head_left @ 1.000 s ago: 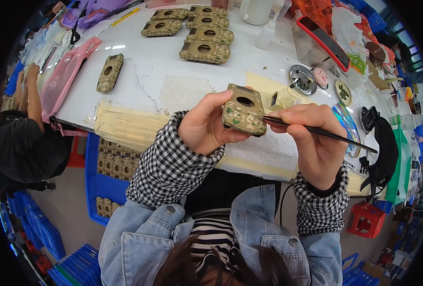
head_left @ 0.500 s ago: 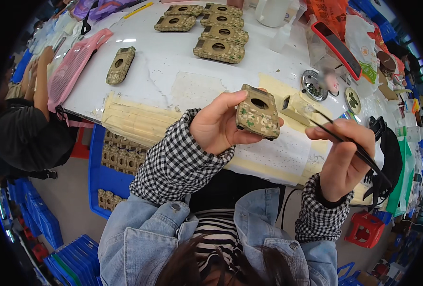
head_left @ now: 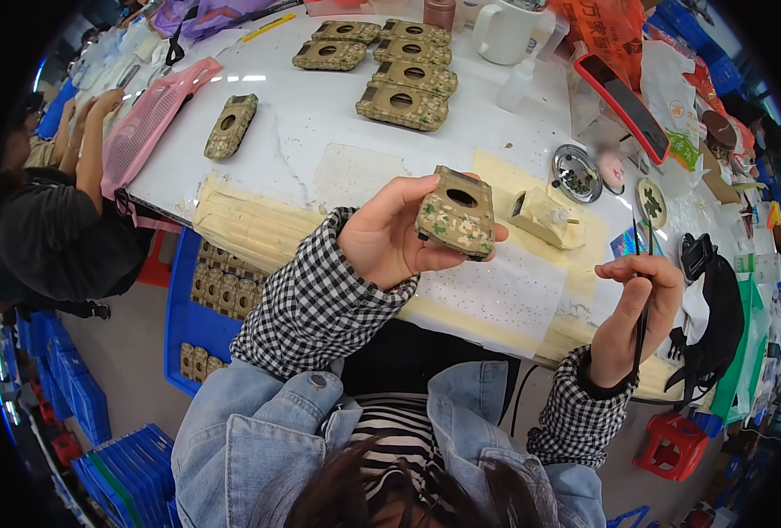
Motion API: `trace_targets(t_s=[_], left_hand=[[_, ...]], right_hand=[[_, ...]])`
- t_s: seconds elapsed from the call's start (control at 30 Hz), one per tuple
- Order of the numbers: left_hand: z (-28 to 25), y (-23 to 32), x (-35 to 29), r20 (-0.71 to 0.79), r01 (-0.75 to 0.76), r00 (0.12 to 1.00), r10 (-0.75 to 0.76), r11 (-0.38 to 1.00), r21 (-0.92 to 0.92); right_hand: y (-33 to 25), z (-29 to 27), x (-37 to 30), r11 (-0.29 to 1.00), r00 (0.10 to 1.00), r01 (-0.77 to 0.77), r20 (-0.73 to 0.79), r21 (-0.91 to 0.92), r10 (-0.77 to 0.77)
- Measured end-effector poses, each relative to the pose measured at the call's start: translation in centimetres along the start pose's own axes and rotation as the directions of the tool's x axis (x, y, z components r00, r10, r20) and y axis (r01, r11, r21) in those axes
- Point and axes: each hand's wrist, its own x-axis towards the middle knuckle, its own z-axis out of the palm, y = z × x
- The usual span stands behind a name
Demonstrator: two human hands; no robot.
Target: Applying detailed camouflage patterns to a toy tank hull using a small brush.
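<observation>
My left hand [head_left: 390,231] is closed around the edges of a camouflage-painted model tank hull [head_left: 457,220], tilted so its round opening shows. Black tweezers [head_left: 642,308] rest in my right hand [head_left: 641,304], their tips pointing away from me and apart, with nothing visible between them. Beyond the right hand lie a round metal dish [head_left: 576,173] with small dark bits and a pale round disc [head_left: 651,203] bearing a green camouflage piece. A beige block-like part [head_left: 546,218] stands on the taped table between my hands. Below the held hull lies a white sheet [head_left: 487,295] with small marks.
Several finished-looking hulls [head_left: 403,105] stand in rows at the back, and a single hull [head_left: 231,127] lies at left. A blue tray [head_left: 179,330] of hulls is below the table's left edge. A red phone [head_left: 621,104], white mug [head_left: 501,33] and bags crowd the right. A co-worker [head_left: 60,229] sits left.
My left hand has shifted slightly left and nearer with the hull. The right hand has drawn back from the beige part, and the tweezers have swung from slanting left to nearly upright.
</observation>
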Motion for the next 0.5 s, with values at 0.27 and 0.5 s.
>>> trace_targets(t_s=[0.27, 0.5], left_hand=[[1.5, 0.9, 0.5, 0.015, -0.013, 1.000, 0.013, 1.000, -0.019], [0.2, 0.4, 1.0, -0.042, 0.008, 0.999, -0.009, 0.999, -0.031]], right_hand=[[0.2, -0.8, 2.0, 0.969, 0.998, -0.054, 0.011, -0.240, 0.059], [1.0, 0.7, 2.8, 0.835, 0.984, 0.152, 0.156, -0.529, -0.081]])
